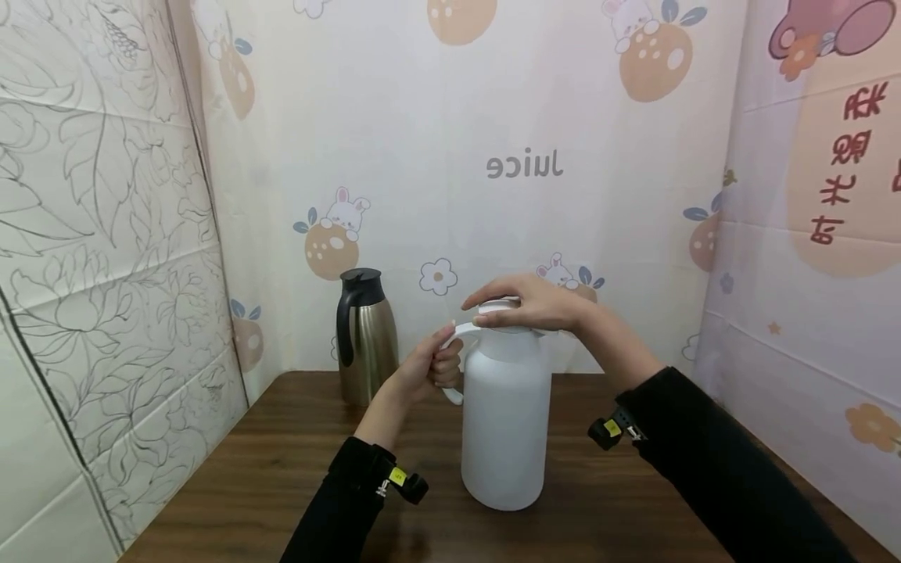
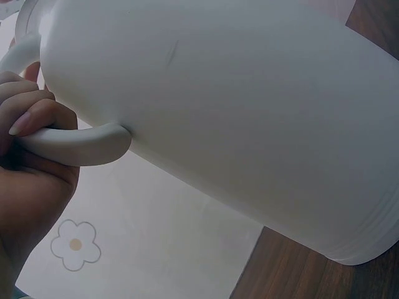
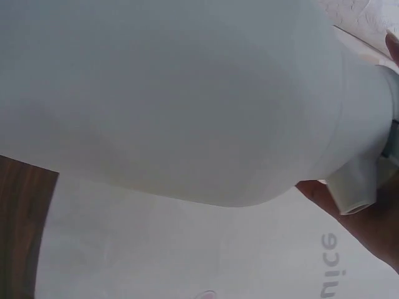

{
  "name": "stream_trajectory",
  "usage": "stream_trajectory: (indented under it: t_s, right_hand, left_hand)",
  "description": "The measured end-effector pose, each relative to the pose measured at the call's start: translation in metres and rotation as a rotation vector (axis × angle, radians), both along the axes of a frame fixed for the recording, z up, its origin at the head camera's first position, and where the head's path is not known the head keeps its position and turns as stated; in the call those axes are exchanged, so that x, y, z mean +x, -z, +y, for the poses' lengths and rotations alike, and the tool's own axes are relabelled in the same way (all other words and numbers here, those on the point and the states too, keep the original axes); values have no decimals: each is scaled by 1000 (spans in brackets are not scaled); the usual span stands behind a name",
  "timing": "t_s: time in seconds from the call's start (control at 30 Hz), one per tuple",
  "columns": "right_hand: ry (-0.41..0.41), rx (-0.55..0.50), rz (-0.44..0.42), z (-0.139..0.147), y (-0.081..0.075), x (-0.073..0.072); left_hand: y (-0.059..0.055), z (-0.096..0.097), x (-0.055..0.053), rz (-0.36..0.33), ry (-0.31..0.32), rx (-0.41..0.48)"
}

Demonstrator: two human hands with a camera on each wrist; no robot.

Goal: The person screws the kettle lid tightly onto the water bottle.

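Observation:
A white thermos jug (image 1: 505,426) stands upright on the wooden table, filling much of both wrist views. My left hand (image 1: 422,366) grips its side handle (image 2: 87,146), with the fingers curled round it. On top, my right hand (image 1: 536,303) holds the jug's lid (image 1: 498,306), the thumb at the near side and the fingers across the far side. In the right wrist view the short spout (image 3: 354,187) juts out from the jug's neck, just by the right hand (image 3: 374,227). Part of the lid is hidden by that hand.
A steel thermos jug (image 1: 373,344) with a black top and handle stands behind and left of the white one. The brown wooden table (image 1: 274,469) ends at a patterned curtain (image 1: 436,211) at the back; more printed cloth hangs at both sides.

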State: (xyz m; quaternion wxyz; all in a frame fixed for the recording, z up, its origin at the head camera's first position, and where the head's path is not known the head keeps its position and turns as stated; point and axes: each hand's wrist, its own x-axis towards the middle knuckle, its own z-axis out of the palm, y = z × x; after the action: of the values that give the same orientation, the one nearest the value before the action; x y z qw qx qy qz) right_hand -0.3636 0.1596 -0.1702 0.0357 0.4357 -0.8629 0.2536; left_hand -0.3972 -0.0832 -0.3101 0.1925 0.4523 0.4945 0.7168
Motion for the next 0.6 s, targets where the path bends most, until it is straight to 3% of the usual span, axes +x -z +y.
stream_trajectory:
  t_s: [0.27,0.6]
  right_hand:
    - [-11,-34,-69,1,4,-4]
    - [113,-29,5,-10,5,5]
  left_hand:
    - [-1,1,3,-8,-24,-15]
    - [-2,-1,4,-25,-20,-10]
